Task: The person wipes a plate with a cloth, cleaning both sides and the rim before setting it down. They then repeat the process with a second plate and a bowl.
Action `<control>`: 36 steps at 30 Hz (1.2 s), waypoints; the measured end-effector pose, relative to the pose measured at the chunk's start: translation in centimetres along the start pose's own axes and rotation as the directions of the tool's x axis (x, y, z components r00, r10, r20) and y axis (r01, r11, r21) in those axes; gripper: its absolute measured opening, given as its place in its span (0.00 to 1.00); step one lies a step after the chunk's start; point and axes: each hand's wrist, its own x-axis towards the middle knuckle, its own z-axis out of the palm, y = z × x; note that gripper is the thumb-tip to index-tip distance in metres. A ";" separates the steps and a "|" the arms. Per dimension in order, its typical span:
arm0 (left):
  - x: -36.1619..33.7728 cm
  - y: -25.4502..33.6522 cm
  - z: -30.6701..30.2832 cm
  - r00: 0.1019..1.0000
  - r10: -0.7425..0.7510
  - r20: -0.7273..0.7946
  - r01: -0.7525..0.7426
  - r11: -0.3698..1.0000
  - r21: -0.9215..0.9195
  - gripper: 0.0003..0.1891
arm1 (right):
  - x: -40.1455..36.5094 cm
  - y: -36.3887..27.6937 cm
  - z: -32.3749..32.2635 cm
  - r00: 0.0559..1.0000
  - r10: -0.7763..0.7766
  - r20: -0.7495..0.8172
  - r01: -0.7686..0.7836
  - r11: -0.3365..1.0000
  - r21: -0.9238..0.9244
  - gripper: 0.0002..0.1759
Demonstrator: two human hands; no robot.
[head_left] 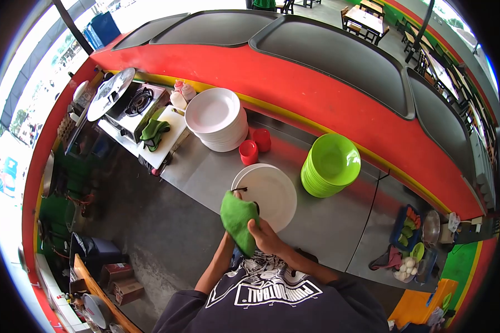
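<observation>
A green cloth item (pixel 239 218) with a dark edge is between my two hands, just in front of my chest. My right hand (pixel 268 238) grips its right side, thumb lying on the green face. Most of my left hand (pixel 237 194) is hidden behind the cloth; only a bit of finger shows at the top, by a thin black cord or strap (pixel 240 190). Right behind the cloth, white plates (pixel 275 197) lie on the steel counter (pixel 205 186), partly covered by it.
A tall stack of white plates (pixel 214 116), red cups (pixel 249 151) and stacked lime-green plates (pixel 333 161) stand along the counter. At left are a stove (pixel 141 105) and a white board (pixel 169 130) with green-and-black cloth. Vegetables in a blue tray (pixel 408 227) sit at right.
</observation>
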 end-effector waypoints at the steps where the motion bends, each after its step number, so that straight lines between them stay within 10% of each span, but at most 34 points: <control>1: 0.1 -0.1 0.5 1.000 0.010 -0.020 -0.011 0.999 -0.044 0.13 | -0.4 -1.6 0.3 0.999 -0.003 0.040 0.000 0.998 0.069 0.32; 5: 0.1 0.1 0.2 0.997 -0.044 0.061 0.072 0.810 -0.583 0.13 | 0.5 -1.7 -3.2 0.993 0.120 -0.021 -0.106 0.938 0.331 0.37; 7: 0.0 4.6 -0.1 0.914 -0.388 0.117 0.368 0.672 -0.643 0.13 | 1.4 -1.4 -5.2 0.934 0.170 -0.314 -0.051 0.934 0.352 0.38; 9: 0.2 3.0 -1.0 0.919 -0.358 0.164 0.377 0.680 -0.629 0.18 | 0.4 -3.5 -7.9 0.774 0.293 -0.562 0.092 0.825 0.558 0.38; 13: 1.1 5.8 -1.6 0.915 -0.384 0.122 0.379 0.718 -0.583 0.22 | -1.3 -7.6 -7.7 0.583 -0.121 -0.804 0.457 0.866 0.201 0.37; 18: 2.3 6.8 -2.6 0.898 -0.384 0.215 0.436 0.708 -0.555 0.23 | -1.1 -3.3 -4.1 0.860 -0.255 -0.442 0.048 0.903 -0.427 0.35; 22: 3.7 7.6 -4.1 0.917 -0.303 0.260 0.393 0.802 -0.450 0.23 | 3.4 -0.4 1.8 0.975 -0.219 -0.040 0.069 0.466 -0.882 0.38; 36: 11.9 8.6 -14.8 0.930 -0.304 0.208 0.364 0.838 -0.407 0.25 | 10.7 -1.4 10.4 0.955 -0.244 -0.171 -0.093 0.300 -0.949 0.39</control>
